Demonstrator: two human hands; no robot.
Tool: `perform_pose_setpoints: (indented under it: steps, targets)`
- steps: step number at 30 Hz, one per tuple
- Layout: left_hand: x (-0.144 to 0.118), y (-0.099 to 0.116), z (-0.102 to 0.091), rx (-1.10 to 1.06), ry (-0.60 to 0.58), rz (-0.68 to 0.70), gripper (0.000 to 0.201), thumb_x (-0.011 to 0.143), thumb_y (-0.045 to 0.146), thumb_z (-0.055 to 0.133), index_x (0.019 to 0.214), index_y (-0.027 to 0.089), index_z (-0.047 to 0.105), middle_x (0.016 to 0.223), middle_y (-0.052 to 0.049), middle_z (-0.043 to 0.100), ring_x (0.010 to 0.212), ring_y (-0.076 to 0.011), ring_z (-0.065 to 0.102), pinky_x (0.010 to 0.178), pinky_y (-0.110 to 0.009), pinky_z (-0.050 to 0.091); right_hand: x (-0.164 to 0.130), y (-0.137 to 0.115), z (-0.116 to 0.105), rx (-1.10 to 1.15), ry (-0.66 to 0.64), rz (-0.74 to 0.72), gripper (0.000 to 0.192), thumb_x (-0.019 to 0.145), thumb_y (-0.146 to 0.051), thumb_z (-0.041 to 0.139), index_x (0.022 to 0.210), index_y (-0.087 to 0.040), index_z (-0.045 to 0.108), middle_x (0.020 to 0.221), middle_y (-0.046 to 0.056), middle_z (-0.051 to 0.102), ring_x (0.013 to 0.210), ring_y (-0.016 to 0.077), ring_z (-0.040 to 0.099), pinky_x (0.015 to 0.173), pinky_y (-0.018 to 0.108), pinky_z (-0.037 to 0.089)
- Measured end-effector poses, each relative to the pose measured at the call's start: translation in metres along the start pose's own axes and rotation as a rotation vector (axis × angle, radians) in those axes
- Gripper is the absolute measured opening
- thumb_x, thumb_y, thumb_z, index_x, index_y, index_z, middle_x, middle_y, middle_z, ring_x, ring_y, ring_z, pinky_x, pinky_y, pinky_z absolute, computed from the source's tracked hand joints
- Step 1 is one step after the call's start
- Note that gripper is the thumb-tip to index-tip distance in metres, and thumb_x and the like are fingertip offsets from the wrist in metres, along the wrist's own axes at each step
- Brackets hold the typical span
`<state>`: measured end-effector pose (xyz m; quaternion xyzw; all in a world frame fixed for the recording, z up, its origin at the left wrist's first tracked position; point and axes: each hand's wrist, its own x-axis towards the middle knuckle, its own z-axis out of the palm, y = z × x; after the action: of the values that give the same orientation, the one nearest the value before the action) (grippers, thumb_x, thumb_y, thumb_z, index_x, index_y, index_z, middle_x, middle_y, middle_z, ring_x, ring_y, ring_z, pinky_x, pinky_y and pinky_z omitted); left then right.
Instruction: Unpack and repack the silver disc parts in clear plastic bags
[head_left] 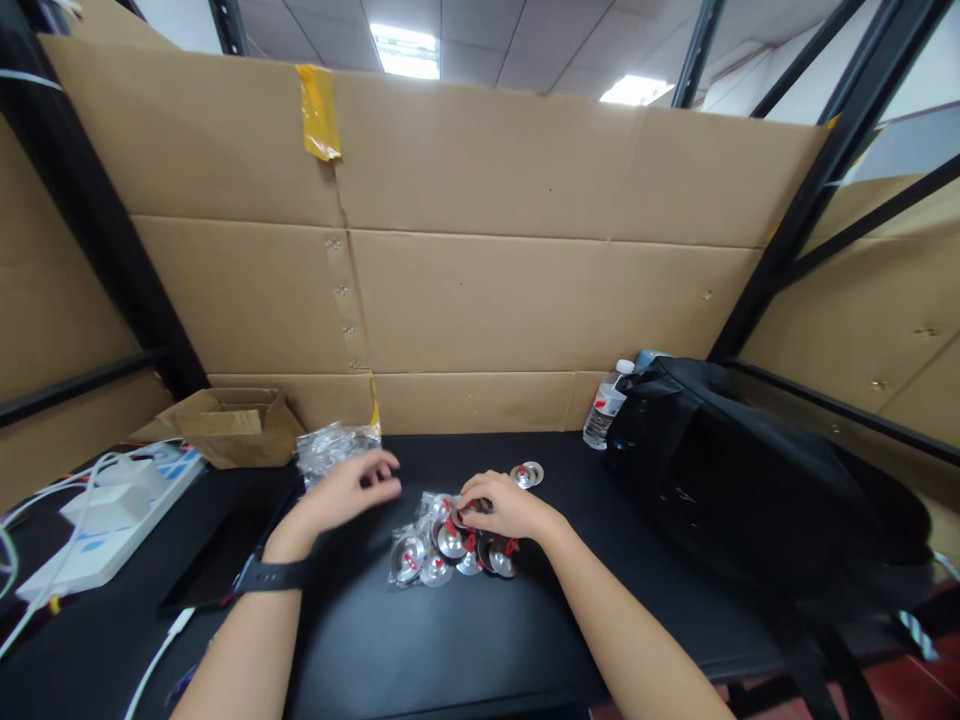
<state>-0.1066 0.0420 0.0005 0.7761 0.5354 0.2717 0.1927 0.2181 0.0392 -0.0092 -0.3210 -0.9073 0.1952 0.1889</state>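
Observation:
My left hand (358, 484), with a dark band on its wrist, hovers left of the pile and holds nothing; its thumb and fingers are apart. Beside it lies a crumpled heap of clear plastic bags (330, 447). My right hand (501, 503) is at the top of a pile of small round shiny metal discs with red cords (451, 542), its fingers curled round one disc (474, 508) that they partly hide. Several discs at the pile's left are in clear plastic wrapping (407, 558). A few loose discs (527, 474) lie just beyond my right hand.
A black bag (720, 480) fills the table's right side, with a water bottle (606, 408) behind it. At left are a brown paper bag (247, 425), a white power strip with cables (112, 530) and a dark flat device (217, 560). Cardboard walls (525, 310) enclose the black table (420, 650).

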Motion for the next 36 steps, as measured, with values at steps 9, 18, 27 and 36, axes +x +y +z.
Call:
perform_pose_setpoints:
  steps: [9,18,27,36]
  targets:
    - [0.000,-0.004,0.024,0.072,-0.493,0.064,0.015,0.076,0.032,0.065,0.077,0.018,0.072,0.076,-0.002,0.070,0.072,-0.0182,0.063,0.068,-0.025,0.043,-0.003,0.006,0.001,-0.024,0.024,0.047,0.016,0.087,-0.028,0.071,0.101,-0.027,0.077,0.115,0.004,0.070,0.107,0.0215,0.062,0.099,0.035,0.043]
    - [-0.003,0.005,0.025,-0.057,-0.592,-0.001,0.030,0.062,0.034,0.081,0.086,0.019,0.071,0.076,0.000,0.068,0.072,-0.0182,0.060,0.063,-0.024,0.042,-0.001,0.003,0.003,-0.003,0.118,0.028,0.013,0.088,-0.028,0.072,0.100,-0.027,0.076,0.112,0.003,0.069,0.106,0.0210,0.061,0.100,0.037,0.043]
    - [-0.003,0.030,0.004,-0.421,-0.289,0.103,0.024,0.086,0.042,0.069,0.090,0.018,0.064,0.084,-0.001,0.070,0.080,-0.0180,0.065,0.075,-0.026,0.049,0.001,-0.013,0.002,0.158,0.236,-0.033,0.030,0.085,-0.021,0.072,0.115,-0.026,0.071,0.113,0.004,0.067,0.103,0.0193,0.063,0.097,0.035,0.047]
    - [0.012,0.072,0.068,-0.733,0.043,-0.082,0.048,0.072,0.055,0.079,0.097,0.014,0.078,0.101,-0.012,0.078,0.095,-0.0275,0.069,0.083,-0.032,0.053,-0.003,-0.026,0.000,0.266,0.432,-0.046,0.046,0.068,-0.034,0.088,0.111,-0.028,0.075,0.122,0.007,0.063,0.114,0.0251,0.061,0.101,0.038,0.048]
